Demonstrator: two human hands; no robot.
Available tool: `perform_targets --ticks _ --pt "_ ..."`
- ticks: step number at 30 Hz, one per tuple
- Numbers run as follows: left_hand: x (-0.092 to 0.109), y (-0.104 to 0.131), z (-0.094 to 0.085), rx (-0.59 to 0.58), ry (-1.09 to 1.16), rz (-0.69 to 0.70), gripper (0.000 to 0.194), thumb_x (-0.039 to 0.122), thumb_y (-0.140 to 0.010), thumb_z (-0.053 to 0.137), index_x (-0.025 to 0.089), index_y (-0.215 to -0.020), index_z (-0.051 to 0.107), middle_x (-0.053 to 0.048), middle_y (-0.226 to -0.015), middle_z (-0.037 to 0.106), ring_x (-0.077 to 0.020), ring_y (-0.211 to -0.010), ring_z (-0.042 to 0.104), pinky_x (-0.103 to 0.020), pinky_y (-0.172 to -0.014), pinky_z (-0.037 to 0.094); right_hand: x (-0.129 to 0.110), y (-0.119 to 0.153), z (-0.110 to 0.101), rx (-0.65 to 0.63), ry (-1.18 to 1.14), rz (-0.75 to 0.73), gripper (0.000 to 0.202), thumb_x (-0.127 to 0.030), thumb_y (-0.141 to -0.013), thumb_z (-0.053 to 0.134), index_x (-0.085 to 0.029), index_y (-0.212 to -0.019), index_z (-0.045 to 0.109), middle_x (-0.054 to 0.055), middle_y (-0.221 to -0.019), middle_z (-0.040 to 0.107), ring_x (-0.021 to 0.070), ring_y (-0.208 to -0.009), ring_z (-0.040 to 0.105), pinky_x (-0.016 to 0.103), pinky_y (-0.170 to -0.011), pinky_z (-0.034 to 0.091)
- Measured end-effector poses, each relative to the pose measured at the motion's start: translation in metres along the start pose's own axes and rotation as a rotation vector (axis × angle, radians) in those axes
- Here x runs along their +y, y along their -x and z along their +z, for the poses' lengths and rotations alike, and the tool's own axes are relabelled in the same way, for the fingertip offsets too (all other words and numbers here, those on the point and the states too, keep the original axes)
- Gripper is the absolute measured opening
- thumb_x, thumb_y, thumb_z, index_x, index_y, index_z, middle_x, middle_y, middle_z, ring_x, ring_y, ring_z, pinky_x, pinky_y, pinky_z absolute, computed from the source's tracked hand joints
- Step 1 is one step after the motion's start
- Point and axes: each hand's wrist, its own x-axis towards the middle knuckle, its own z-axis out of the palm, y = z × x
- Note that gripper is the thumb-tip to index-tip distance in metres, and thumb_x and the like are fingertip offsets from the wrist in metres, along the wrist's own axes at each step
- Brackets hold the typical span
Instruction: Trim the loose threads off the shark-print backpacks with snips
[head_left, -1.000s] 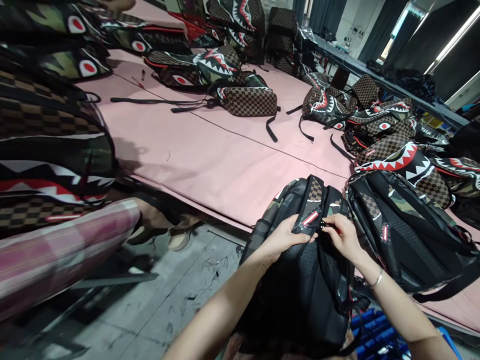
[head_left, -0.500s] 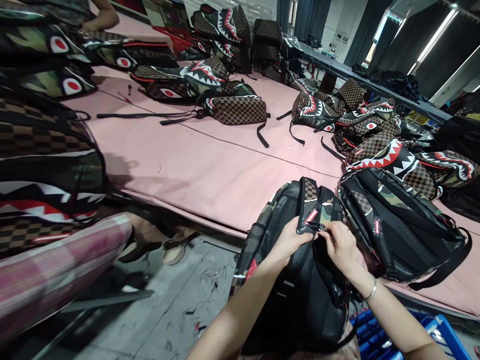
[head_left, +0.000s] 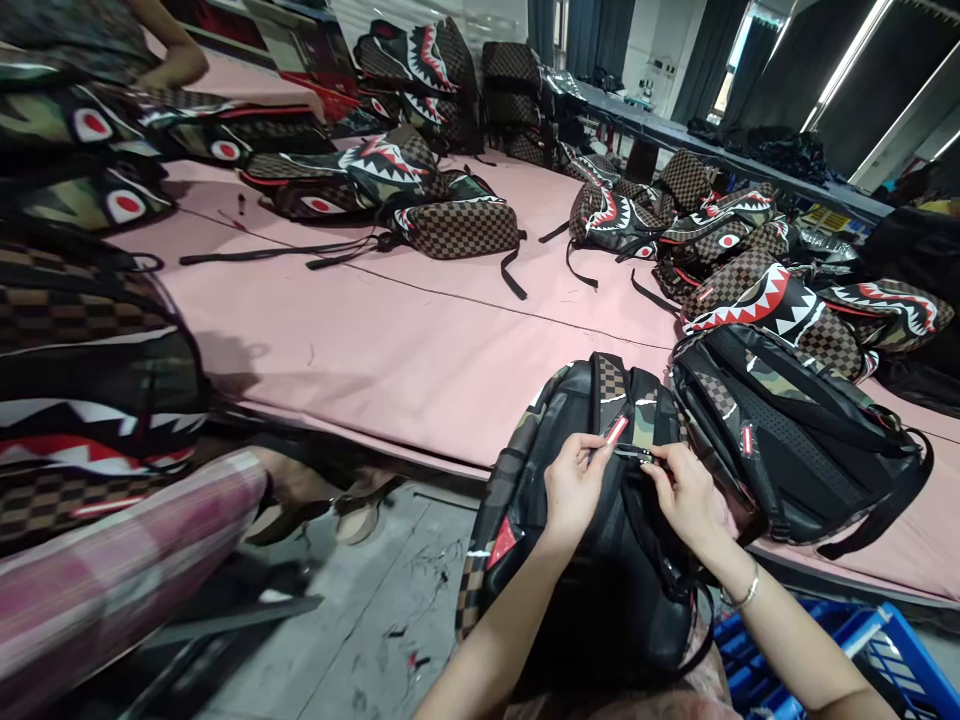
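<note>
A black backpack (head_left: 555, 600) with checkered and camouflage patches stands upright in front of me, its strap side towards me. My left hand (head_left: 577, 485) is closed, thumb and fingers pinching the edge of a shoulder strap (head_left: 611, 385) beside a red and white label (head_left: 616, 431). Opposite it, my right hand (head_left: 682, 490) is closed in a pinch at a small, dark, thin thing (head_left: 634, 453) that spans the gap between both hands. Its kind is too small to tell. Touching the right side of this backpack, a second black backpack (head_left: 795, 450) lies straps up on the table.
A pink-covered table (head_left: 390, 350) carries several shark-mouth backpacks (head_left: 780, 300) at right and more bags (head_left: 457, 225) farther back. A blue crate (head_left: 885, 650) stands below right. At left are a large checkered bag (head_left: 90, 380), plaid cloth (head_left: 127, 570) and another person's arm (head_left: 176, 50).
My left hand has shifted slightly left, away from my right hand, so more of the thin dark thing shows between them. The view has turned a little.
</note>
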Motion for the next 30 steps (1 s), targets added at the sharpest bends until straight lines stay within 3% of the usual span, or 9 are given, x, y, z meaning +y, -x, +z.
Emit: perform_targets --ticks 7,16,20,24,30 --pt "0.002 0.002 0.001 0.075 -0.313 0.084 0.016 0.035 -0.078 0.052 0.020 -0.076 0.056 0.001 -0.069 0.064 -0.0140 -0.064 0.062 -0.023 -0.060 0.045 -0.009 0.002 0.004 -0.017 0.059 0.022 0.016 -0.028 -0.089 0.043 -0.018 -0.090 0.055 0.005 -0.082 0.061 0.0165 -0.075 0.057 0.027 -0.065 0.043" --pt "0.003 0.005 0.009 0.097 -0.540 0.245 0.012 0.028 -0.084 0.044 0.020 -0.081 0.054 -0.002 -0.073 0.065 -0.0156 -0.068 0.063 -0.025 -0.064 0.044 -0.021 0.002 0.016 0.034 0.333 -0.002 0.024 -0.032 -0.091 0.039 -0.016 -0.092 0.058 0.006 -0.079 0.061 0.0156 -0.067 0.055 0.026 -0.057 0.036" --pt "0.001 0.003 0.012 0.141 -0.566 0.243 0.011 0.026 -0.084 0.044 0.019 -0.081 0.052 -0.003 -0.074 0.064 -0.0168 -0.067 0.062 -0.025 -0.062 0.042 -0.020 0.000 0.024 0.073 0.343 0.000 0.025 -0.032 -0.091 0.040 -0.016 -0.089 0.059 0.006 -0.076 0.061 0.0152 -0.063 0.053 0.027 -0.056 0.033" --pt "-0.002 0.003 0.014 0.211 -0.527 0.159 0.011 0.027 -0.084 0.043 0.019 -0.081 0.051 -0.004 -0.073 0.062 -0.0173 -0.065 0.060 -0.026 -0.061 0.041 -0.016 -0.001 0.029 0.107 0.166 0.072 0.024 -0.031 -0.090 0.041 -0.016 -0.084 0.059 0.006 -0.076 0.061 0.0149 -0.066 0.054 0.026 -0.059 0.035" --pt "-0.013 -0.003 0.012 0.248 -0.291 0.005 0.019 0.035 -0.081 0.047 0.017 -0.078 0.053 -0.002 -0.071 0.060 -0.0156 -0.068 0.057 -0.026 -0.062 0.042 -0.015 -0.001 0.041 0.155 -0.606 0.474 0.022 -0.038 -0.080 0.052 -0.019 -0.091 0.054 0.002 -0.082 0.060 0.0143 -0.073 0.055 0.025 -0.065 0.042"
